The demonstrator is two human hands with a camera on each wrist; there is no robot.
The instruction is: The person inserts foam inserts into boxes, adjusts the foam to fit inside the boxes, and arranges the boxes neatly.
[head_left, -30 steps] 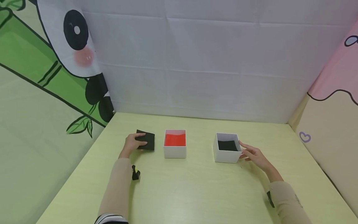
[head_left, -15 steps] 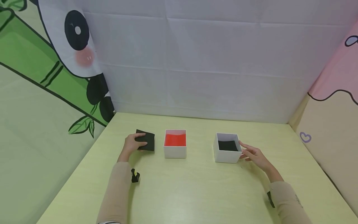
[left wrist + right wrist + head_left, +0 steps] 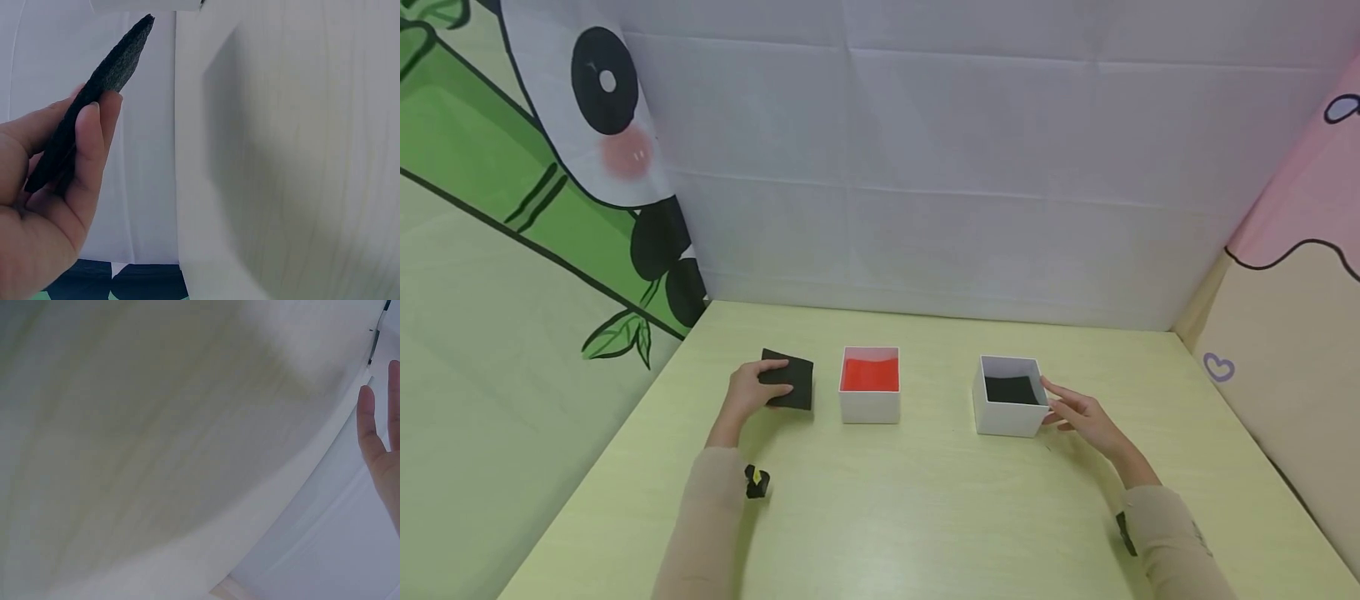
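Note:
My left hand (image 3: 750,393) pinches a square of black folded cloth (image 3: 794,382) by its left side, thumb on the near part and fingers above. In the left wrist view, the cloth (image 3: 94,103) shows edge-on, thick and fuzzy, held off the table between thumb and fingers. To its right stands an open white box (image 3: 869,408) with a red folded piece (image 3: 870,375) inside. Farther right is another open white box (image 3: 1009,420), holding a black folded piece (image 3: 1011,390). My right hand (image 3: 1086,419) rests its extended fingertips against that box's right side.
The pale wooden table (image 3: 895,508) carries both boxes, with a gap between them. A white cloth backdrop (image 3: 940,183) rises at the table's far edge. Printed panels with a panda and bamboo stand at the left, and a pink and cream one at the right.
My left hand and the black cloth have shifted slightly toward me and to the left, the cloth tilting a little. The right hand and both boxes stay put.

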